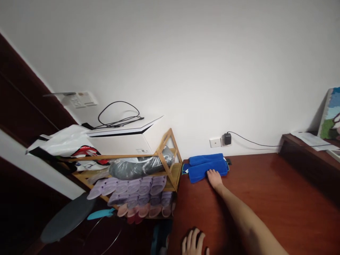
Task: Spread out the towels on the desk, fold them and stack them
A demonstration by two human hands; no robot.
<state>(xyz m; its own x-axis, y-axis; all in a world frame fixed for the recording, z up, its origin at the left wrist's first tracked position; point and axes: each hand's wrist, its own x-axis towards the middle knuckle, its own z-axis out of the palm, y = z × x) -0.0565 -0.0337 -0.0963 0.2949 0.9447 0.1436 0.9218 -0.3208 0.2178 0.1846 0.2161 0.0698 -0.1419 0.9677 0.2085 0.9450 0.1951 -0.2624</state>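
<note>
While the right hand (214, 178) rests with lightly bent fingers on its near edge, the blue cloth (203, 167) lies at the far left corner of the red-brown bench (265, 198).

Blue cloth: folded, in two strips side by side. Long axis: left to right, roughly along the wall (255, 71), slanting slightly so that the right end sits higher in view. Left end: towards the wooden rack (174, 173). Right end: towards the raised shelf (288, 140), well apart from it.

Right hand: not clenched; whether the fingers pinch any fabric, cannot tell.

Left hand (193, 241): released, fingers spread and curved, at the bench's near left; partly cut off by the lower border of view.

Black adapter (227, 138): plugged in at the wall, above the cloth's right end.
</note>
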